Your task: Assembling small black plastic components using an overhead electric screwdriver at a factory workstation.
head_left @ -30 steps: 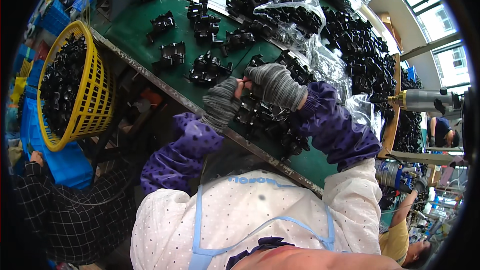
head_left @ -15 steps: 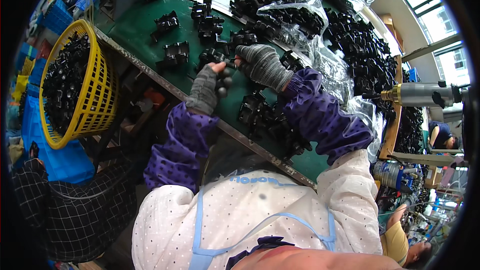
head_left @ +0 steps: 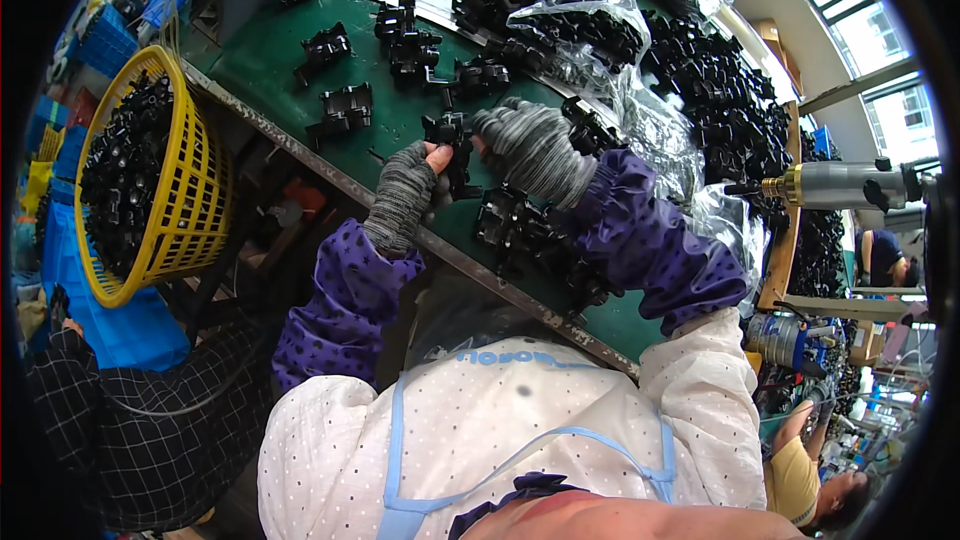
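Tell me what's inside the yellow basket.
The yellow basket holds a heap of black parts. Only the top of the heap shows clearly; whatever lies deeper, and the basket's bottom, is covered.

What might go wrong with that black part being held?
The black part might drop if the left grip holding it loosens. It could get mixed up with similar loose parts on the green table. The right purple sleeve might nudge the dark parts beside it.
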Tool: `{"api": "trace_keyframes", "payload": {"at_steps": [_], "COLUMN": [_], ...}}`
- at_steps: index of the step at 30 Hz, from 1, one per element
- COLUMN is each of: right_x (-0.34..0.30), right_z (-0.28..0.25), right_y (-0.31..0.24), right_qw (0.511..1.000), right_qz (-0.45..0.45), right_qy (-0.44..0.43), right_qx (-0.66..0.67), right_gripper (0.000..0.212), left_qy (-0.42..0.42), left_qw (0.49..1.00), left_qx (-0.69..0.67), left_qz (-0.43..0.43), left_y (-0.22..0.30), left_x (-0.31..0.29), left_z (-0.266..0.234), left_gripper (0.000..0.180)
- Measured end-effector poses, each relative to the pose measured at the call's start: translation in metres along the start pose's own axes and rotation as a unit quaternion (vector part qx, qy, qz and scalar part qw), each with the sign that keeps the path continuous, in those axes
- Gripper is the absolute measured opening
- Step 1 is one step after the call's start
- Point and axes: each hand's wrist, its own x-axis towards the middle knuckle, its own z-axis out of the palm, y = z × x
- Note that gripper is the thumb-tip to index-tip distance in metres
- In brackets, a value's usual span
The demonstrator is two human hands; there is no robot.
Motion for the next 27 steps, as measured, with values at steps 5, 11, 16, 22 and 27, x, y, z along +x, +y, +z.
{"api": "trace_keyframes", "payload": {"at_steps": [5,11,16,22,27], "right_x": [-0.006,-0.007,-0.022,-0.033,-0.021], "right_z": [0.003,0.004,0.005,0.048,0.01], "right_y": [-0.014,-0.008,-0.003,0.018,0.007], "right_qw": [0.983,0.71,0.973,0.974,0.974], "right_qz": [-0.101,0.345,0.1,0.054,0.076], "right_qy": [0.009,-0.11,-0.088,-0.113,-0.198], "right_qx": [-0.151,0.604,0.189,0.187,0.081], "right_gripper": [0.015,0.024,0.026,0.025,0.029], "left_qy": [-0.029,-0.02,-0.033,-0.044,0.005], "left_qw": [0.995,0.975,0.968,0.966,0.907], "left_qx": [0.099,0.201,0.239,0.249,0.384], "left_qz": [-0.014,0.098,0.067,0.049,0.174], "left_y": [-0.003,-0.016,-0.014,-0.017,-0.036], "left_x": [0.0,-0.004,-0.005,-0.003,0.0], "left_z": [-0.001,0.008,0.006,0.012,0.0], "left_gripper": [0.022,0.021,0.019,0.02,0.037]}}
